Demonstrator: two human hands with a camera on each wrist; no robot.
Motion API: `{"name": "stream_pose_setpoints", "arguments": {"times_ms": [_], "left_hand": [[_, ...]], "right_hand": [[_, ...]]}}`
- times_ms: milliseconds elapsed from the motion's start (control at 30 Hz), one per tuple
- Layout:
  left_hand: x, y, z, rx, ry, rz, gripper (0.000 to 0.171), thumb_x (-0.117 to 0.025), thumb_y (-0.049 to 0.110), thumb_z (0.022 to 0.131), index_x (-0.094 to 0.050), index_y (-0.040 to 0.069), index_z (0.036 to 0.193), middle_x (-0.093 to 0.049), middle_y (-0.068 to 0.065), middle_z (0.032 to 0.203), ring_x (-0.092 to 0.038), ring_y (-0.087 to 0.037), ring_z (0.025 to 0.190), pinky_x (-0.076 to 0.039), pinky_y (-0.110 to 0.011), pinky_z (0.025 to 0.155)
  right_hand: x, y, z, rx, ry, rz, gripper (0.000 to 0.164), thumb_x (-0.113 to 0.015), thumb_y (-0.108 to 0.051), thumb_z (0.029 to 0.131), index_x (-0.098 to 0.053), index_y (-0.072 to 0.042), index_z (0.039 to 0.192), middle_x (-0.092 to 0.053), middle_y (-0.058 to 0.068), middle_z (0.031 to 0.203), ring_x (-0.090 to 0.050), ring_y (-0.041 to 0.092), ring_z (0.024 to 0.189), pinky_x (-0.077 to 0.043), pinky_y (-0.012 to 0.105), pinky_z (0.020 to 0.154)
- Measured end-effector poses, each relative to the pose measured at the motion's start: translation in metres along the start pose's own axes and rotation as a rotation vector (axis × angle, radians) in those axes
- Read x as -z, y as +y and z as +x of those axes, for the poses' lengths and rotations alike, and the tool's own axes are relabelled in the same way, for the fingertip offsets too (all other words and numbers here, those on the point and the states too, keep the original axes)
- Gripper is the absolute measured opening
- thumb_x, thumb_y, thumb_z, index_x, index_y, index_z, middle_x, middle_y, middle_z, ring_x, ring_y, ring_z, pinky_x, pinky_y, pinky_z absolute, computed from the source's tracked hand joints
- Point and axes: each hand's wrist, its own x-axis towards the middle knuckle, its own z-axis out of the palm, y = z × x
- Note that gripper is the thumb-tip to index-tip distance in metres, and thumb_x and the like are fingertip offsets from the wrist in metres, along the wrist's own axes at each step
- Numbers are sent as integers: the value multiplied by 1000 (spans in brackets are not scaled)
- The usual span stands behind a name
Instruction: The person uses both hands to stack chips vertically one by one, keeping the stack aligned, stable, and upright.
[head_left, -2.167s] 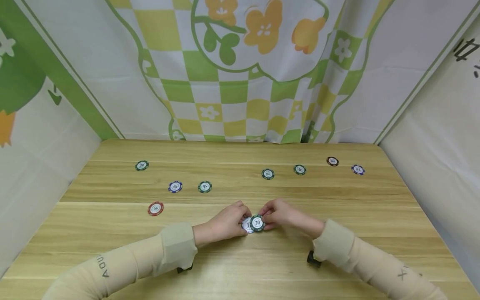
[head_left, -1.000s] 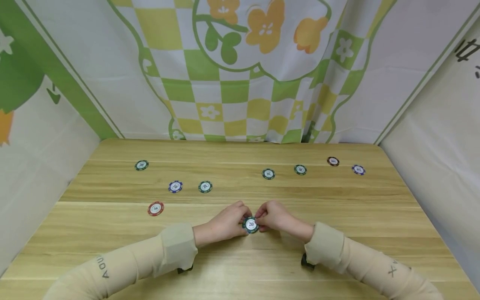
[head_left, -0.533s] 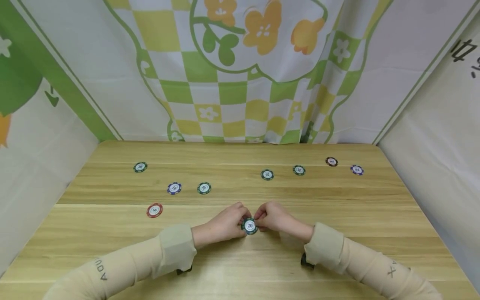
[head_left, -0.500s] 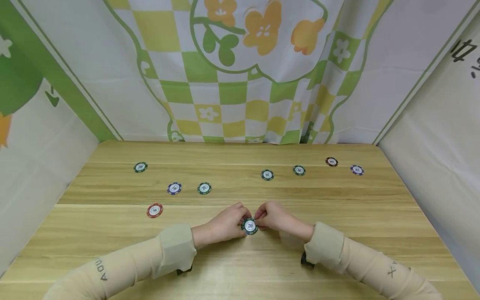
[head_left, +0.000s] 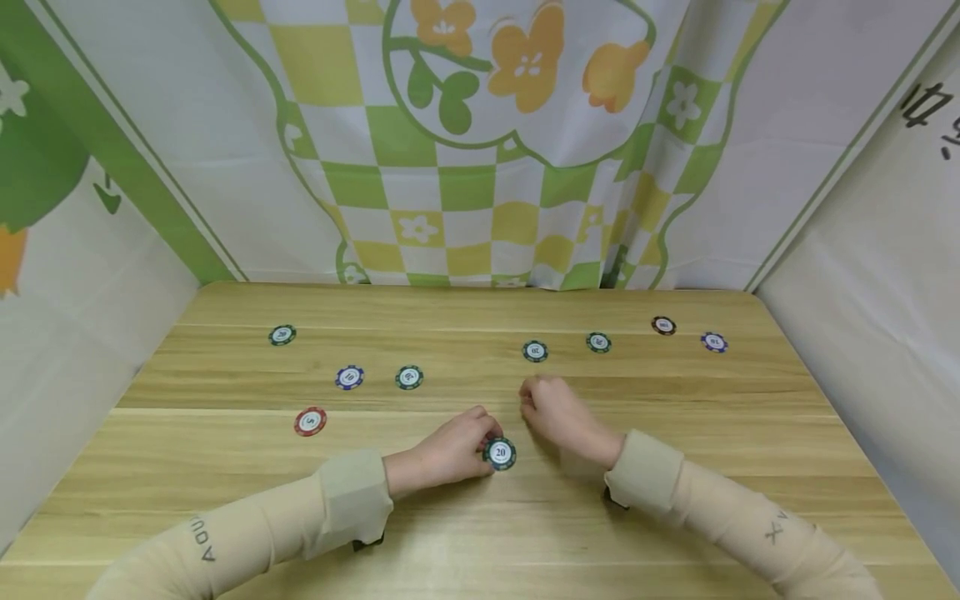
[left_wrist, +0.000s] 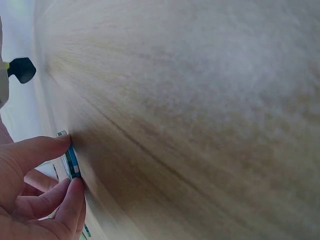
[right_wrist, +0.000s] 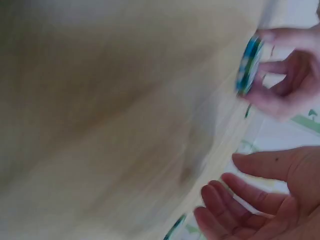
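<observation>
In the head view my left hand (head_left: pixel 452 451) pinches a small stack of poker chips (head_left: pixel 500 454) by its edge, between thumb and fingertips. A green chip marked 20 lies on top. The left wrist view shows the stack's blue and green edges (left_wrist: pixel 72 159) close to the tabletop. My right hand (head_left: pixel 567 421) is over the table to the right of the stack, apart from it. Its fingers are loosely bent with nothing between them in the right wrist view. A green chip (head_left: pixel 535 351) lies flat just beyond the right fingertips.
On the wooden table (head_left: pixel 465 533), a red chip (head_left: pixel 311 421), a blue chip (head_left: pixel 349 377) and green chips (head_left: pixel 409 377) lie to the left. Another green chip (head_left: pixel 598 342), a black chip (head_left: pixel 663 325) and a blue chip (head_left: pixel 714 342) lie at back right. A patterned curtain (head_left: pixel 465 183) hangs behind.
My right hand set a green 20 chip squarely over the blue chip at the left hand, let go and moved away toward the back. The left hand has stayed in place.
</observation>
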Motion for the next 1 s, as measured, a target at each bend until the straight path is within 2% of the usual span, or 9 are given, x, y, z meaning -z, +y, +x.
{"name": "stream_pose_setpoints", "arguments": {"times_ms": [200,433,633,833,1000], "left_hand": [[-1,-1,0,-3,-2,-4,36,-75,7,68,-60,0,99,-49,-2,88,-47,-10,76,-44,-21,69],[-1,-1,0,0,-4,-16,35,-75,7,69,-60,-1,100,-50,-3,89,-47,-10,76,-44,-21,69],[0,0,-1,2,-10,-17,35,-75,7,70,-59,-1,101,-50,-4,89,-47,-10,76,-44,-21,69],[0,0,-2,-3,-10,-3,35,-74,7,70,-59,-1,101,-50,-4,90,-48,-11,77,-45,-22,70],[1,1,-1,0,-15,-2,34,-74,7,71,-59,0,101,-49,-4,90,-48,-11,77,-44,-23,70]], "right_hand": [[0,16,13,166,60,-138,16,-62,-1,79,-62,4,95,-58,12,95,-57,25,88,-49,33,77],[0,33,26,257,59,-210,16,-58,-1,84,-62,4,99,-58,14,103,-56,26,94,-48,33,81],[-2,42,35,243,15,-217,23,-49,0,90,-58,6,111,-55,20,118,-53,32,107,-45,36,90],[0,48,42,179,-120,-200,34,-40,1,94,-47,5,127,-43,23,132,-43,35,120,-38,41,97],[4,48,46,151,-199,-186,37,-36,0,95,-43,2,132,-37,24,137,-39,37,123,-36,44,98]]}}
